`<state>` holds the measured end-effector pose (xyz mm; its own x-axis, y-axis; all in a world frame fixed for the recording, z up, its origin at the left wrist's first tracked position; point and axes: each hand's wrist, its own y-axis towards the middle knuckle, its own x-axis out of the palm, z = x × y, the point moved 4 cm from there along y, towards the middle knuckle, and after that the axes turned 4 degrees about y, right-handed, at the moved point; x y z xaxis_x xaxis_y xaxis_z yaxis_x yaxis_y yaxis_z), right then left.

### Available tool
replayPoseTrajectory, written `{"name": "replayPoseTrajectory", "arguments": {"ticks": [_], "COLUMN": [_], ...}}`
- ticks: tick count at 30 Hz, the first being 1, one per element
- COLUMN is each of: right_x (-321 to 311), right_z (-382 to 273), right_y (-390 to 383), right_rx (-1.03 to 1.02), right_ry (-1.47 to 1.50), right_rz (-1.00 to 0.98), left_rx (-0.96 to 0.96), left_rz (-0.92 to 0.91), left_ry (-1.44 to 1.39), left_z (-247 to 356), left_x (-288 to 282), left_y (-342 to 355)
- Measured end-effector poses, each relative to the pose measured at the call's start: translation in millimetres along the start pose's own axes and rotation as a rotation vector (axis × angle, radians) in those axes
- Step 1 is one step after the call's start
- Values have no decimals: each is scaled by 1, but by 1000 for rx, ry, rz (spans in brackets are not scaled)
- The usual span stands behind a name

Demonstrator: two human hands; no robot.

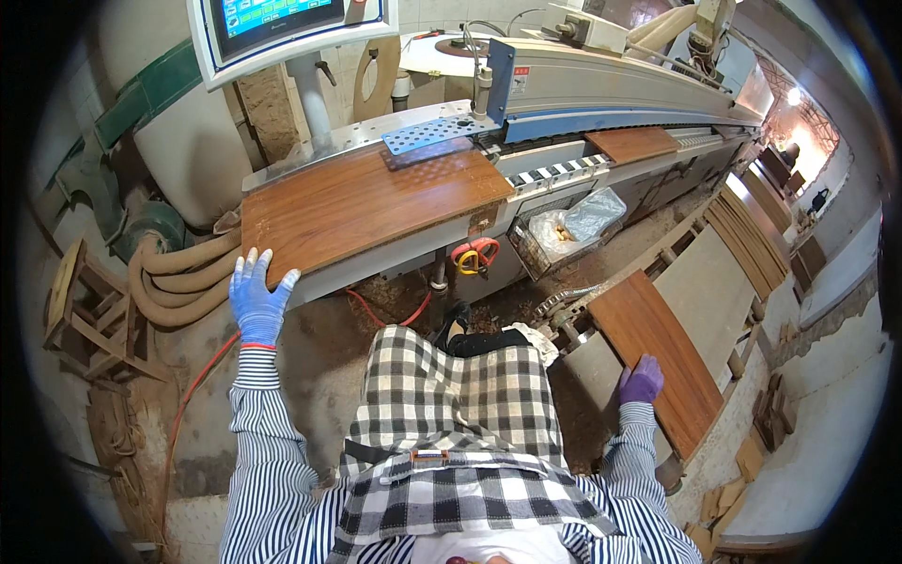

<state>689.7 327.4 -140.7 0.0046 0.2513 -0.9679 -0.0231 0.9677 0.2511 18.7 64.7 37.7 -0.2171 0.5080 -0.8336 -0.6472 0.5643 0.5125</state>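
My left hand [259,299], in a blue glove with white fingertips, has its fingers spread at the near left corner of a wood-grain board [376,211]. That board lies on the long machine [620,85], partly under a perforated blue plate [423,132]. On my right, my right hand [641,379], in a purple glove, grips the left edge of a second wood-grain board [676,371], which rests on a low roller rack [573,332]. Red and yellow scissor-like handles [474,258] hang below the first board's front edge.
A screen [282,19] stands above the machine, with a wire basket of bags [564,235] on its front. Coiled hoses [164,282], a wooden stool [89,320] and a red hose [202,376] are on the left. Another board [629,143] lies farther along; stacked panels [747,240] are at right.
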Motion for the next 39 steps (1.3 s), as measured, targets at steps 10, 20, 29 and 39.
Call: {"name": "replayPoseTrajectory", "arguments": {"ticks": [10, 20, 29, 39], "right_x": [-41, 91, 87, 81], "right_z": [-49, 68, 59, 50], "right_y": [-70, -90, -91, -92], "right_rx": [-225, 1316, 1233, 1214], "right_ry": [534, 2413, 2293, 2230], "right_rz": [212, 192, 262, 297], "left_rx": [-9, 7, 49, 26], "left_rz": [-13, 8, -56, -76], "left_ry": [40, 26, 51, -233], "left_z": [-3, -2, -7, -53], "left_x": [-2, 3, -9, -3], "left_y": [-2, 1, -3, -18]}}
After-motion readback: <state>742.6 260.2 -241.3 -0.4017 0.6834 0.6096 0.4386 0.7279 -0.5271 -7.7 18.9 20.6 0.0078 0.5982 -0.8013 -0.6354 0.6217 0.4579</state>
